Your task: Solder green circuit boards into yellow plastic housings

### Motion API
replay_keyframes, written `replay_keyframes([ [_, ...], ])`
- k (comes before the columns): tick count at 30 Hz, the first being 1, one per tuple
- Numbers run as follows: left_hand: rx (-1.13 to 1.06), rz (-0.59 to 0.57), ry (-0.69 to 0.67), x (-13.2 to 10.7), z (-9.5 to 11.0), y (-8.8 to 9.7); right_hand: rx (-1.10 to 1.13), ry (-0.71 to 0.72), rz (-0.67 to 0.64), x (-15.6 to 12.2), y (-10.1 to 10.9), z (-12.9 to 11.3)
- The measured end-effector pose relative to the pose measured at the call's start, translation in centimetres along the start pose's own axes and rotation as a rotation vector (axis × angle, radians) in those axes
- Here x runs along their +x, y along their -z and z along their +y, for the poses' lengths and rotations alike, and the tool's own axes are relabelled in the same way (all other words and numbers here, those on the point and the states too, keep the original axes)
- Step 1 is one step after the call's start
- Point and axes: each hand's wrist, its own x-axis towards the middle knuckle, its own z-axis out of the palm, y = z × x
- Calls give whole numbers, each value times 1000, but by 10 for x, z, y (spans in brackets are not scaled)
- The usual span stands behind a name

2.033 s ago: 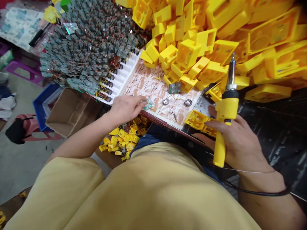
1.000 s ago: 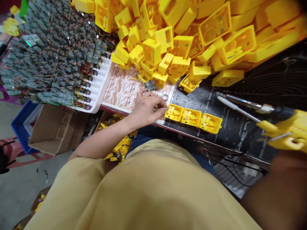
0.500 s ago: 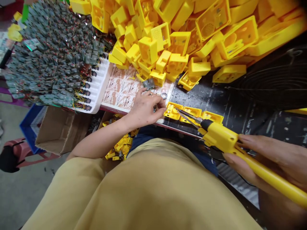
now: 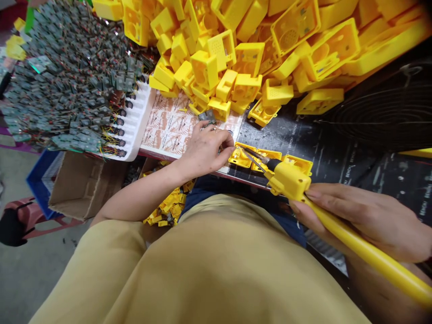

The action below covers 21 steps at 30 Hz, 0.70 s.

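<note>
My right hand (image 4: 367, 218) grips a yellow soldering iron (image 4: 290, 180) by its long handle. The iron's metal tip and a thin feed tube beside it reach into the leftmost small yellow casing (image 4: 239, 158). Two more yellow casings (image 4: 296, 165) stand in a row to its right, open side up, along the table edge. Thumb and forefinger of my left hand (image 4: 208, 147) are pinched together at the leftmost casing's left side. What they hold, if anything, is too small to make out. A grey circuit board (image 4: 207, 117) lies just beyond my left fingers.
A high pile of yellow casings (image 4: 246, 58) covers the back of the table (image 4: 286, 128). To the left, a heap of circuit boards (image 4: 67, 76) rests on a white foam tray (image 4: 135, 130). A cardboard box (image 4: 76, 184) and a blue crate (image 4: 40, 175) sit below; a dark fan grille (image 4: 381, 108) is at right.
My right hand has moved left with the soldering iron, and its tip is now further over the leftmost casing, closer to my left fingers. My left hand keeps its pinch there.
</note>
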Motion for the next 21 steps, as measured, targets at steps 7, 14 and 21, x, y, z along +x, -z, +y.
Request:
replay_keyframes([
  [7,107,-27,-26,4,3,2,60,147,-90,16,9,-7],
  [14,174,-33,-84,6,3,5,-28,-23,-62,-23,10,5],
  [21,198,-54,-75,8,7,11,-55,-71,-22,-42,10,36],
])
